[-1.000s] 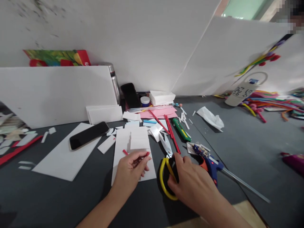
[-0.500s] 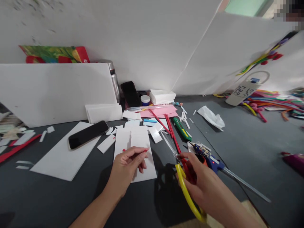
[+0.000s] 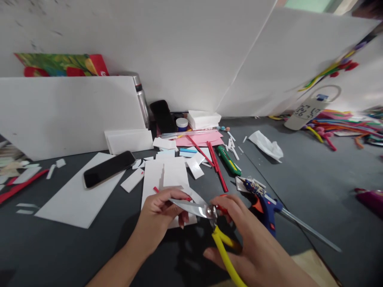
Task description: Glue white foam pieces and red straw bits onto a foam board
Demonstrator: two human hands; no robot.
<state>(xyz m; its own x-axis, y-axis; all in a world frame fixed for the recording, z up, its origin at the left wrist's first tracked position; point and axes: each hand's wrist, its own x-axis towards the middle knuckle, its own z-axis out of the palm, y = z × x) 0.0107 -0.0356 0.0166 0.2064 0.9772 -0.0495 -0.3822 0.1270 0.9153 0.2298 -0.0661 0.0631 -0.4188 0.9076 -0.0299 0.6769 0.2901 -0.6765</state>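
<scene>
Holding 1 scissors (image 3: 196,208), right hand (image 3: 254,247); left hand (image 3: 160,215), 1 red strip (image 3: 155,189).

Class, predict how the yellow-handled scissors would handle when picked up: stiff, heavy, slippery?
The scissors show shiny metal blades: probably stiff, blade-heavy. Pivoted at a visible joint, they may swing open. Smooth yellow loops could slip.

The left hand (image 3: 161,215) hides most of the red strip (image 3: 156,189).
</scene>
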